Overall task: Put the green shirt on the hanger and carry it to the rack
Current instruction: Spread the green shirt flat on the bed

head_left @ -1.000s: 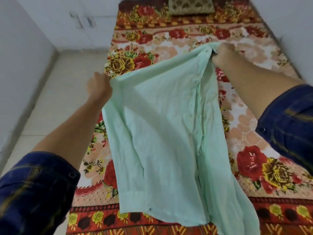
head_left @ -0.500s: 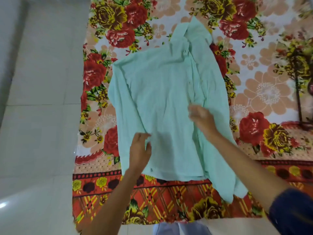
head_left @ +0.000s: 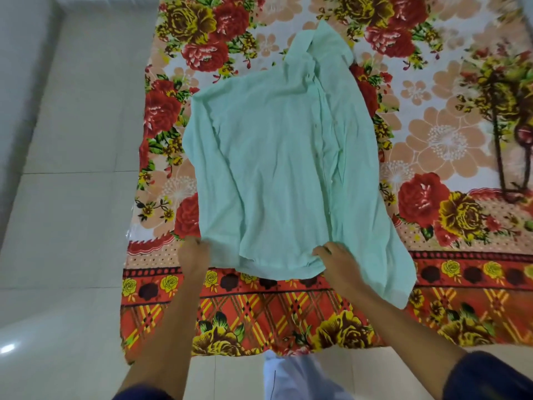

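— Where does the pale mint-green cotton shirt lie relative to the hands?

— It is spread out on the bed's red, yellow and peach floral blanket, stretching away from the person. Both hands meet it at its near hem: the left hand at the hem's left corner, the right hand at the hem further right, with a stretch of hem sagging between them.

— How does the shirt look?

— Wrinkled, mostly flat, with the collar at the far end, folded over and pointing away. A long fold or placket line runs down the right part of it. On the right a loose flap of the same fabric trails down past the right hand onto the blanket's orange patterned border.

— And the hands themselves?

— The left hand's fingers are curled onto the hem corner, and the cloth bunches there, so it grips the fabric. The right hand's fingers are bent over the hem edge with the cloth gathered under them; it holds the shirt too. Dark blue sleeves show at the bottom edge, above pale glossy floor tiles to the left of the bed.
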